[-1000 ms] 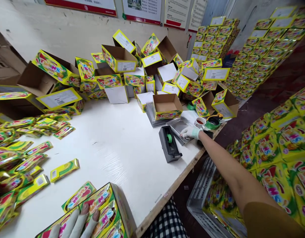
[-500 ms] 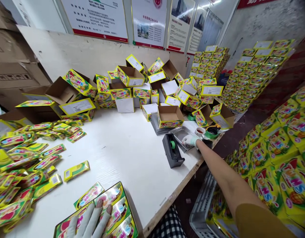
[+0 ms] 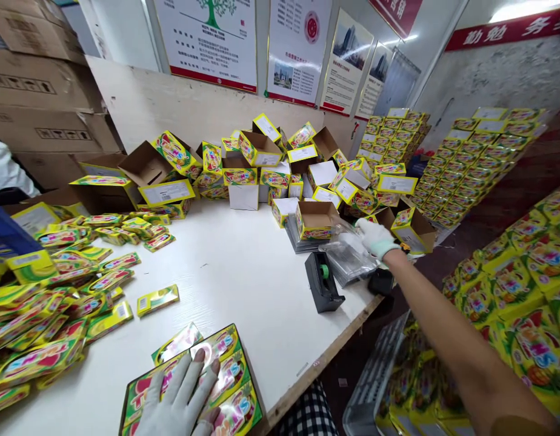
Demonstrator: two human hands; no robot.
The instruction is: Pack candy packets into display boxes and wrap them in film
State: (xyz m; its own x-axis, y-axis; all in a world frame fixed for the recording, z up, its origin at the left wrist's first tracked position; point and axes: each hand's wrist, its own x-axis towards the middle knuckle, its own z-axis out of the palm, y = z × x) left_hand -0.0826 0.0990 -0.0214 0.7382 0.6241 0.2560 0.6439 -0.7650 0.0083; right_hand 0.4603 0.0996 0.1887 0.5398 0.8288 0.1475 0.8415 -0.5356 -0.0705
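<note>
My left hand (image 3: 177, 393), in a white glove with bare fingertips, lies with fingers spread on top of a display box (image 3: 237, 387) packed with small yellow-and-green candy packets. One loose packet (image 3: 177, 342) rests against the box's far side. Across the table, my gloved right hand (image 3: 375, 237) is closed on a clear plastic bag (image 3: 346, 233), lifted partly off a pile of flat bags (image 3: 348, 263). A black tape dispenser (image 3: 324, 284) with green tape stands just left of that pile.
A heap of candy packets (image 3: 57, 303) covers the table's left side. Empty display boxes (image 3: 257, 175) are piled along the back wall. Stacks of filled boxes (image 3: 525, 284) and a grey plastic crate (image 3: 375, 369) stand right of the table edge. A person's white sleeve (image 3: 10, 169) shows far left.
My right hand has risen from the bag pile and moved back and right, drawing up a clear bag. My left hand stays on the packed box. The view has shifted.
</note>
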